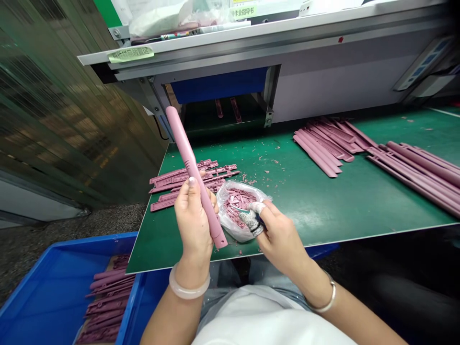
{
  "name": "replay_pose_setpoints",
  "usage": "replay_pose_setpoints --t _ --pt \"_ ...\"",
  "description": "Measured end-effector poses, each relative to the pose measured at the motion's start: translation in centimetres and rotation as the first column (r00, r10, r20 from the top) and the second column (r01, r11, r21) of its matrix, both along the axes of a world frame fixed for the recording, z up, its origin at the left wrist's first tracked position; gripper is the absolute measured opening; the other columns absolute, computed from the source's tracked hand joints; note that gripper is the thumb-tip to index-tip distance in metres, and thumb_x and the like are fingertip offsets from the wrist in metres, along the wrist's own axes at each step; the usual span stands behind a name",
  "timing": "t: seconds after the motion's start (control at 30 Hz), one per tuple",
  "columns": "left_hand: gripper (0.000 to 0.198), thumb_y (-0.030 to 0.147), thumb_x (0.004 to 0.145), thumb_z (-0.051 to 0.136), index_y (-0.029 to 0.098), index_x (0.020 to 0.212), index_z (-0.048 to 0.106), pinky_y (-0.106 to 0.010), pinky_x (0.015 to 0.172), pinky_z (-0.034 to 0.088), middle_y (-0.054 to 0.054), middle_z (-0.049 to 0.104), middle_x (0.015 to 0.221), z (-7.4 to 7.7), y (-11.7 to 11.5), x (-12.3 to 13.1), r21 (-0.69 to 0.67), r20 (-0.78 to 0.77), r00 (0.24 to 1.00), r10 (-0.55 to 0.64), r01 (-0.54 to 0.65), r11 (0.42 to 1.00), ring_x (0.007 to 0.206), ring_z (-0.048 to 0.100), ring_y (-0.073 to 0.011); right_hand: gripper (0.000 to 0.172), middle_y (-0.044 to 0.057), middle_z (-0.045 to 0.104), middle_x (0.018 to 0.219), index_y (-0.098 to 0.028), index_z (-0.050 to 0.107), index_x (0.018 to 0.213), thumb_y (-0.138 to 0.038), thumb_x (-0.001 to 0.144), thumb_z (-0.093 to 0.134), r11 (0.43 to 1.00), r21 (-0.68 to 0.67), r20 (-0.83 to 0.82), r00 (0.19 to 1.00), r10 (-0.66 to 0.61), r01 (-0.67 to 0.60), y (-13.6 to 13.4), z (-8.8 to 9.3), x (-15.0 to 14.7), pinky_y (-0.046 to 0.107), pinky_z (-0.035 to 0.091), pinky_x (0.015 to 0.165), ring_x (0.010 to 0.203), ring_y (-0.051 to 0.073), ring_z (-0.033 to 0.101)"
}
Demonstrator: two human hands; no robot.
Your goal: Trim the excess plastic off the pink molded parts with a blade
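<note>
My left hand (194,211) is closed around a long pink plastic part (184,146), which slants up and away, smooth side toward me. In my right hand (275,223), whose thumb and forefinger wear finger covers, is a slim tool (239,209) with a thin, shiny tip; most of it is hidden by the fingers, so its kind is unclear. The tip is over a clear plastic bag (235,233) full of pink plastic scraps (244,197), apart from the held part. Several pink parts (168,184) lie behind my left hand.
Pink parts (323,146) lie on the green table (287,191), with longer ones (424,167) at right. Small scraps are scattered mid-table. Two pink pieces (235,110) sit on a belt under a blue flap (219,85). A blue bin (39,273) with pink parts stands lower left.
</note>
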State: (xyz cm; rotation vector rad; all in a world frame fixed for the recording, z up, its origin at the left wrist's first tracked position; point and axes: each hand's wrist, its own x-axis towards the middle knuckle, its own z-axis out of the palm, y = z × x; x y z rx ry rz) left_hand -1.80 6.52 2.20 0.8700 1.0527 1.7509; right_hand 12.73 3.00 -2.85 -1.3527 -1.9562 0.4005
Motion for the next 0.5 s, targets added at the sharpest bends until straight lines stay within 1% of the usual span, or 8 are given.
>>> replay_pose_setpoints --t 0.13,0.17,0.27,0.3,0.37,0.4,0.43,0.5 --pt "0.028 0.043 0.092 0.050 0.019 0.099 0.061 -0.015 0.037 0.033 0.006 0.039 0.055 -0.8 0.0 0.6 0.069 0.023 0.998 0.067 -0.068 0.995 0.043 0.039 -0.0073 0.002 0.002 0.056 0.081 -0.020 0.052 0.087 -0.019 0.085 0.052 0.962 -0.036 -0.273 0.929 0.249 -0.269 0.2 0.3 -1.1 0.025 0.041 0.066 0.072 0.016 0.051" --pt "0.029 0.044 0.093 0.047 0.020 0.101 0.060 -0.016 0.040 0.037 0.005 0.043 0.058 -1.2 0.0 0.5 0.077 -0.004 0.998 0.069 -0.068 0.995 0.046 0.043 -0.0080 0.008 0.000 0.052 0.073 -0.021 0.050 0.081 -0.023 0.085 0.055 0.946 -0.043 -0.318 0.903 0.291 -0.320 0.2 0.4 -1.3 0.024 0.039 0.061 0.065 0.014 0.046" --pt "0.039 0.045 0.093 0.047 0.023 0.124 0.053 -0.027 0.073 0.053 -0.007 0.065 0.096 -1.8 0.1 -0.7 0.076 -0.381 0.922 0.062 -0.036 0.996 0.085 0.064 -0.0178 0.025 -0.004 0.038 0.061 -0.021 0.040 0.068 -0.028 0.088 0.053 0.960 -0.032 -0.375 0.893 0.247 -0.278 0.7 0.6 -1.3 0.024 0.030 0.054 0.056 0.011 0.034" --pt "0.049 0.046 0.090 0.053 0.024 0.133 0.048 -0.036 0.091 0.049 -0.012 0.061 0.120 -1.7 0.1 -1.4 0.116 -0.579 0.809 0.102 -0.043 0.992 0.110 0.059 -0.0243 0.027 -0.004 0.036 0.060 -0.021 0.037 0.066 -0.027 0.089 0.050 0.972 -0.017 -0.373 0.904 0.211 -0.233 1.0 0.7 -1.0 0.024 0.029 0.053 0.055 0.011 0.032" --pt "0.074 0.046 0.078 0.068 0.024 0.142 0.038 -0.053 0.112 0.022 -0.016 0.038 0.149 -0.9 0.2 -2.9 0.285 -0.869 0.421 0.259 -0.002 0.959 0.139 0.028 -0.0359 0.025 -0.004 0.037 0.060 -0.022 0.036 0.066 -0.024 0.089 0.046 0.979 0.011 -0.324 0.926 0.194 -0.201 1.8 1.1 -0.1 0.025 0.029 0.054 0.055 0.012 0.032" --pt "0.078 0.043 0.076 0.072 0.025 0.143 0.038 -0.059 0.113 0.010 -0.015 0.032 0.153 -0.4 0.3 -3.5 0.331 -0.926 0.224 0.304 0.095 0.939 0.142 0.018 -0.0387 0.022 -0.003 0.039 0.061 -0.022 0.037 0.067 -0.022 0.088 0.044 0.973 0.025 -0.282 0.932 0.226 -0.228 2.2 1.4 0.4 0.025 0.030 0.055 0.056 0.012 0.033" --pt "0.073 0.038 0.076 0.072 0.026 0.142 0.042 -0.062 0.112 0.004 -0.014 0.034 0.152 0.3 0.3 -3.9 0.317 -0.948 0.065 0.310 0.227 0.921 0.142 0.018 -0.0400 0.020 -0.002 0.043 0.063 -0.021 0.039 0.068 -0.020 0.088 0.042 0.960 0.040 -0.238 0.930 0.279 -0.278 2.5 1.7 0.8 0.026 0.031 0.056 0.057 0.013 0.036" --pt "0.050 0.026 0.085 0.063 0.029 0.134 0.052 -0.059 0.111 0.019 -0.011 0.056 0.136 1.5 0.5 -4.3 0.109 -0.978 -0.107 0.177 0.462 0.880 0.131 0.043 -0.0367 0.013 0.000 0.051 0.070 -0.021 0.045 0.075 -0.019 0.088 0.041 0.926 0.070 -0.203 0.903 0.378 -0.372 3.0 2.6 1.5 0.026 0.035 0.059 0.061 0.014 0.042"
